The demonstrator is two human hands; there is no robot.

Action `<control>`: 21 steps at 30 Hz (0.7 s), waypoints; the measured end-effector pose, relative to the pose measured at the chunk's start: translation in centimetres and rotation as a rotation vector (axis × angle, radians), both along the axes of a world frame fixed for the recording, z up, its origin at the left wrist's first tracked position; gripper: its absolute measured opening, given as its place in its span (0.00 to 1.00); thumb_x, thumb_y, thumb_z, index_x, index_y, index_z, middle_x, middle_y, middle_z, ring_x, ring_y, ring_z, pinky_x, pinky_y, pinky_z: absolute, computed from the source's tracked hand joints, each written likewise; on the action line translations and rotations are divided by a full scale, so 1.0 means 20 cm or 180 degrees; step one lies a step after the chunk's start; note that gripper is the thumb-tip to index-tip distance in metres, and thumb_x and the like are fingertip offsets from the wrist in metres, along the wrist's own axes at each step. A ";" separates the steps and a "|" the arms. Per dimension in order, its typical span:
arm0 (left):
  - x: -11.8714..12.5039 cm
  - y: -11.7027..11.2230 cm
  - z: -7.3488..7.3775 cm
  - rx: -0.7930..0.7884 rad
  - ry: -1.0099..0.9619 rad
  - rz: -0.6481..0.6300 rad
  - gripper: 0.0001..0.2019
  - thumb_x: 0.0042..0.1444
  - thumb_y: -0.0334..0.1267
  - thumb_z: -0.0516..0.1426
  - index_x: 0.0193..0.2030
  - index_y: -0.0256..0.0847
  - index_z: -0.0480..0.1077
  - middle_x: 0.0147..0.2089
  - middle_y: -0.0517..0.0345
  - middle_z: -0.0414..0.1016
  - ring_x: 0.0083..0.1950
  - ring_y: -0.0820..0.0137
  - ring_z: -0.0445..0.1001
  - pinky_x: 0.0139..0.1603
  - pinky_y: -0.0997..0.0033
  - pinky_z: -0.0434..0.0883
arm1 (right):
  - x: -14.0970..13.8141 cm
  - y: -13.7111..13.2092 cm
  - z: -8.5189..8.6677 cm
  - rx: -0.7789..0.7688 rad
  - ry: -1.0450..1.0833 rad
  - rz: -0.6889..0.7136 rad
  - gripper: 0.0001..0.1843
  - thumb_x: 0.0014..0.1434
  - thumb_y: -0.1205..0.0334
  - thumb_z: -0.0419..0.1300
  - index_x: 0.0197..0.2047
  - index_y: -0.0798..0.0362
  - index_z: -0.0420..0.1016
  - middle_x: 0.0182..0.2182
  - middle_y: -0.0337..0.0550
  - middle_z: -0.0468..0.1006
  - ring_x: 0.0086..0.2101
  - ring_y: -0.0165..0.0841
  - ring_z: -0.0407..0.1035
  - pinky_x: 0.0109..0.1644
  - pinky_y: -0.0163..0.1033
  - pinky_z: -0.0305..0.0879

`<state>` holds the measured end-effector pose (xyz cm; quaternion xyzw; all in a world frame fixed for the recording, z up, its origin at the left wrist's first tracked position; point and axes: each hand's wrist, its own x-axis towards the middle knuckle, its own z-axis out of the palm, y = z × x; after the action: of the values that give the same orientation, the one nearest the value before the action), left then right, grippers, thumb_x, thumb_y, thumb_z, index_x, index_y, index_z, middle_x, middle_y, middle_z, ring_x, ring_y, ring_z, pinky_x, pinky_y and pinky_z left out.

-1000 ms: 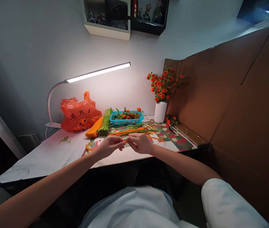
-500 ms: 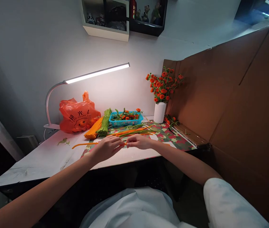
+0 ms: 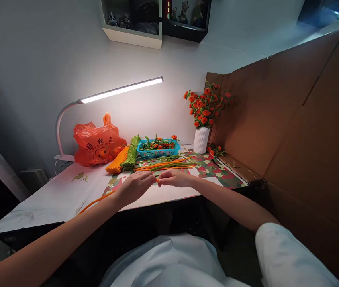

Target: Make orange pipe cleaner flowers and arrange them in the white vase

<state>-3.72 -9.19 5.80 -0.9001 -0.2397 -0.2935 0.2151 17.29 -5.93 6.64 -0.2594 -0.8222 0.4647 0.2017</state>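
My left hand (image 3: 135,185) and my right hand (image 3: 173,178) meet over the near part of the desk, fingertips pinched together on one orange pipe cleaner (image 3: 96,201). Its free length trails down and left past my left wrist toward the desk edge. Just beyond my hands lie loose orange and green pipe cleaners (image 3: 165,164) on a patterned mat (image 3: 214,169).
At the back stand a blue basket (image 3: 157,151) of small orange flowers, bundles of green stems (image 3: 132,153) and orange stems (image 3: 116,162), an orange plastic bag (image 3: 97,143), a white vase (image 3: 201,140) of orange flowers, and a lit desk lamp (image 3: 121,89). A cardboard wall (image 3: 291,131) closes the right side.
The free end of the orange pipe cleaner has swung from pointing left across the desk to hanging down-left past my left wrist. Both hands stay pinched together.
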 end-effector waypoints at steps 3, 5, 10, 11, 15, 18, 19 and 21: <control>0.00 -0.02 -0.01 -0.0347 -0.0307 -0.0010 0.12 0.66 0.34 0.46 0.35 0.38 0.68 0.31 0.58 0.72 0.31 0.74 0.70 0.33 0.75 0.66 | -0.02 -0.03 0.00 0.0519 0.0021 -0.0236 0.11 0.58 0.60 0.56 0.30 0.58 0.74 0.21 0.32 0.62 0.24 0.24 0.52 0.28 0.32 0.46; 0.00 -0.03 -0.01 -0.0510 -0.0440 -0.0011 0.11 0.66 0.34 0.46 0.35 0.38 0.68 0.31 0.58 0.71 0.31 0.74 0.70 0.33 0.75 0.67 | -0.02 -0.04 -0.02 0.0630 0.0037 -0.0337 0.11 0.59 0.60 0.55 0.31 0.57 0.74 0.20 0.32 0.60 0.23 0.24 0.51 0.27 0.32 0.45; 0.01 -0.03 -0.04 -0.0483 -0.0495 -0.0052 0.12 0.66 0.35 0.46 0.35 0.39 0.68 0.31 0.58 0.71 0.31 0.74 0.71 0.32 0.76 0.67 | -0.01 -0.01 -0.06 0.0195 0.0193 -0.0242 0.14 0.58 0.55 0.56 0.31 0.57 0.73 0.22 0.33 0.62 0.24 0.24 0.53 0.27 0.31 0.47; 0.01 -0.03 -0.04 -0.0445 -0.0449 -0.0049 0.12 0.66 0.35 0.46 0.36 0.39 0.69 0.31 0.58 0.72 0.31 0.74 0.71 0.32 0.76 0.67 | -0.01 0.00 -0.07 0.0017 0.0174 -0.0211 0.14 0.58 0.54 0.57 0.30 0.57 0.73 0.21 0.32 0.61 0.23 0.23 0.52 0.27 0.31 0.47; -0.01 -0.02 -0.05 -0.0335 -0.0106 -0.0021 0.11 0.65 0.33 0.47 0.40 0.40 0.70 0.35 0.56 0.74 0.34 0.73 0.73 0.35 0.74 0.69 | 0.00 0.02 -0.09 -0.0494 0.0108 -0.0163 0.16 0.55 0.50 0.58 0.30 0.57 0.72 0.19 0.30 0.58 0.20 0.22 0.49 0.23 0.31 0.43; -0.02 -0.02 -0.04 -0.0244 0.0052 -0.0052 0.11 0.63 0.30 0.48 0.39 0.40 0.71 0.35 0.56 0.74 0.35 0.72 0.73 0.37 0.73 0.69 | 0.00 0.02 -0.09 -0.0614 0.0113 -0.0153 0.16 0.55 0.51 0.58 0.30 0.57 0.72 0.18 0.29 0.58 0.19 0.21 0.49 0.22 0.31 0.42; -0.02 -0.02 -0.04 -0.0189 0.0077 -0.0053 0.10 0.62 0.30 0.48 0.38 0.40 0.71 0.34 0.57 0.74 0.35 0.72 0.73 0.36 0.73 0.69 | -0.01 0.02 -0.09 -0.0629 0.0098 -0.0171 0.16 0.55 0.51 0.58 0.30 0.57 0.72 0.18 0.29 0.58 0.19 0.21 0.49 0.22 0.31 0.42; -0.02 -0.03 -0.03 -0.0010 0.0137 -0.0048 0.10 0.63 0.31 0.49 0.36 0.40 0.71 0.31 0.58 0.72 0.33 0.72 0.72 0.35 0.72 0.68 | -0.02 0.01 -0.08 -0.0632 0.0057 -0.0224 0.15 0.55 0.52 0.58 0.29 0.57 0.72 0.18 0.30 0.59 0.19 0.21 0.49 0.21 0.31 0.43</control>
<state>-4.09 -9.70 5.18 -0.9083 -0.2288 -0.2753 0.2166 16.98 -5.80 5.02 -0.3027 -0.7607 0.5388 0.1986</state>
